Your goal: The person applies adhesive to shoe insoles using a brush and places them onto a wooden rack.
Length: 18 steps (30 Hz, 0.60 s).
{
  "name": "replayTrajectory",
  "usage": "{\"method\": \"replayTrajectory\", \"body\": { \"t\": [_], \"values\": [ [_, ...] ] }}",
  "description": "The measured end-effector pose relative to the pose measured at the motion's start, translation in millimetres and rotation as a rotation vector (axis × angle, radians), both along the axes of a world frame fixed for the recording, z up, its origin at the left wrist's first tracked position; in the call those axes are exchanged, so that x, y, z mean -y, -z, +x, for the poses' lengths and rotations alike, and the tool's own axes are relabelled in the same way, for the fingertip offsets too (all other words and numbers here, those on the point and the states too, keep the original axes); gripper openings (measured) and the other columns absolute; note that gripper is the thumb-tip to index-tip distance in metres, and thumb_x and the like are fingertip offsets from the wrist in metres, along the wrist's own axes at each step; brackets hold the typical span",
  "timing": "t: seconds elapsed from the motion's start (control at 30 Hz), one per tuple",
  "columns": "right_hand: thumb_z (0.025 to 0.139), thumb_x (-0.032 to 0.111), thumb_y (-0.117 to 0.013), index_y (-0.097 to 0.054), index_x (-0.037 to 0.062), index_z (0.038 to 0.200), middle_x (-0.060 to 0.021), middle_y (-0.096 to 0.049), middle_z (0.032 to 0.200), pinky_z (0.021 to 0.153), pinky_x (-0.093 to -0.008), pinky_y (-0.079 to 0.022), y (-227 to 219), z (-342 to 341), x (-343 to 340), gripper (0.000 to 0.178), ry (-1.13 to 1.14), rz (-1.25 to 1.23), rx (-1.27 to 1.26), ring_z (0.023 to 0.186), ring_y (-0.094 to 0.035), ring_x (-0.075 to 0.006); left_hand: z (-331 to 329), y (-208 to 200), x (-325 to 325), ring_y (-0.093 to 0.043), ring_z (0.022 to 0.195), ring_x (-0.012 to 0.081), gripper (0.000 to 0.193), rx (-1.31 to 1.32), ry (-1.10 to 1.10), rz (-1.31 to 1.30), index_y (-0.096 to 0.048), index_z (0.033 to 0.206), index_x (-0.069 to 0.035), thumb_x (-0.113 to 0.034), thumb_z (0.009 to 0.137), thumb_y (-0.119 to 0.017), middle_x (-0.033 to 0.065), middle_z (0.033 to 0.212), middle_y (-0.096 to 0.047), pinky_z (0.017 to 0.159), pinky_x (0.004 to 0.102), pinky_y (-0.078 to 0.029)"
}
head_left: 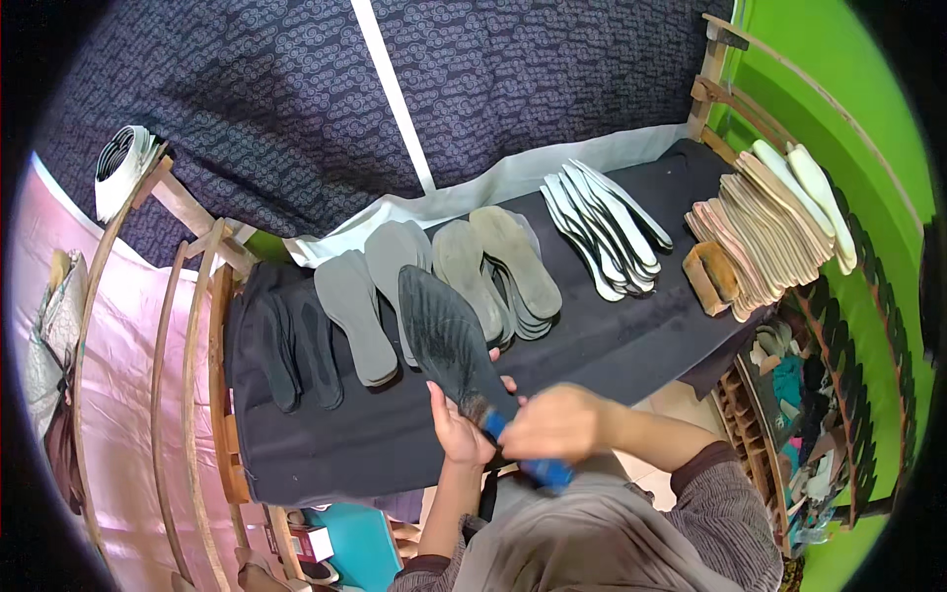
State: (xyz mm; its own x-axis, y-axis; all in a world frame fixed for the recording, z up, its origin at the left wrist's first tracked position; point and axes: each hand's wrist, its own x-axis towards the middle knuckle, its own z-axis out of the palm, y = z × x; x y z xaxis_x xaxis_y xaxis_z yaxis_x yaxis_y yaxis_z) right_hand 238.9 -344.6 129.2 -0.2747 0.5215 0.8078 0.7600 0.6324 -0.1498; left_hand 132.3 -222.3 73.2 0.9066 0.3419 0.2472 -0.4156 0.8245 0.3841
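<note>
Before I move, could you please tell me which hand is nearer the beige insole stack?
Right: the right hand is left of the stack; the left hand is farther left.

Dark patterned cloth [552, 79], crossed by a white strip [395, 94], hangs behind the black-draped bench [335, 454]. A bright green wall [838, 59] stands right, glossy pink sheeting [123, 414] left; pale floor [681, 403] shows beside the bench.

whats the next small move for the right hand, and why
Probably draw the blue-handled brush along the black shoe sole toward its wider end: the right hand has the bristles near the narrower end, while the left hand holds the sole.
</note>
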Motion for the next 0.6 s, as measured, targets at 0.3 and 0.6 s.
{"method": "replayTrajectory", "body": {
  "t": [0.3,0.6],
  "values": [
    [0.067,0.013,-0.071,-0.063,0.0039,0.09,-0.0097,-0.066,0.086,0.057,-0.0311,-0.051,-0.5,5.5,-5.6,0.025,0.081,0.015,-0.094,0.067,-0.063,-0.0228,1.7,-9.8,1.3,-0.054,0.103,0.027,0.063,-0.186,-0.265,-0.077,-0.037,0.134,-0.006,-0.054,0.096,-0.021,0.0153,0.127,-0.048,0.084,0.0467,-0.047],
    [0.067,0.015,-0.064,-0.064,0.0024,0.094,-0.0118,-0.065,0.093,0.067,-0.0368,-0.053,7.4,15.1,4.7,0.029,0.143,-0.024,-0.192,0.076,-0.064,-0.0269,0.0,1.3,-7.1,-0.056,0.099,0.0271,0.061,-0.262,-0.42,-0.067,-0.04,0.133,-0.01,-0.055,0.096,-0.022,0.0151,0.128,-0.049,0.083,0.0516,-0.049]
  ]
}}
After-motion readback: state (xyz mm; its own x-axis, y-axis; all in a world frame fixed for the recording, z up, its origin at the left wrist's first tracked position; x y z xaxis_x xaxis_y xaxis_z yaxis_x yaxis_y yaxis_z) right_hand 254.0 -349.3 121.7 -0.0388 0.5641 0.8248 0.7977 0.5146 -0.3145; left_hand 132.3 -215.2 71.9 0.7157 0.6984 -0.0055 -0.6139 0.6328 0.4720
